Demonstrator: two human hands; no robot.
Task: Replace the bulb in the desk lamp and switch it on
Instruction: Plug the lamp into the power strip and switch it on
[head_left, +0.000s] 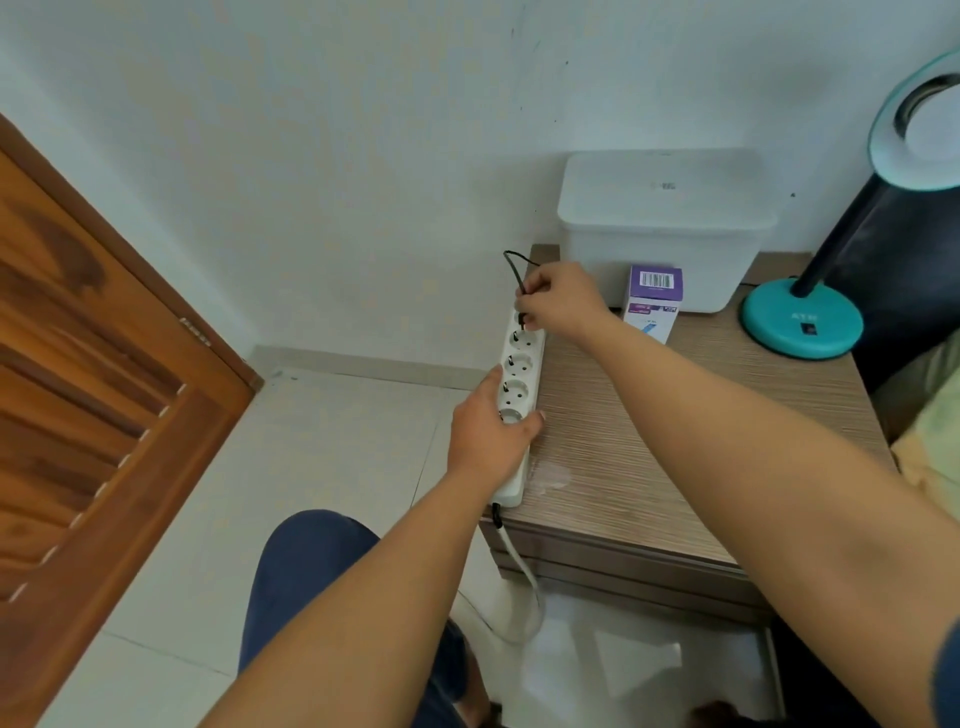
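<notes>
A white power strip (521, 367) lies along the left edge of the wooden bedside table (675, 415). My left hand (491, 431) grips the strip near its lower sockets. My right hand (558, 299) pinches a black plug at the strip's far socket, and its thin black cord (511, 260) loops up above the hand. The teal desk lamp stands at the right, its round base (802, 325) on the table and its ring-shaped head (919, 130) tilted up. A purple and white bulb box (653, 299) stands upright between my right hand and the lamp.
A white lidded plastic container (665, 228) sits against the wall behind the box. A wooden door (88, 364) stands at the left. The strip's white cable (519, 571) hangs to the tiled floor. A dark cushion and bedding border the table at the right.
</notes>
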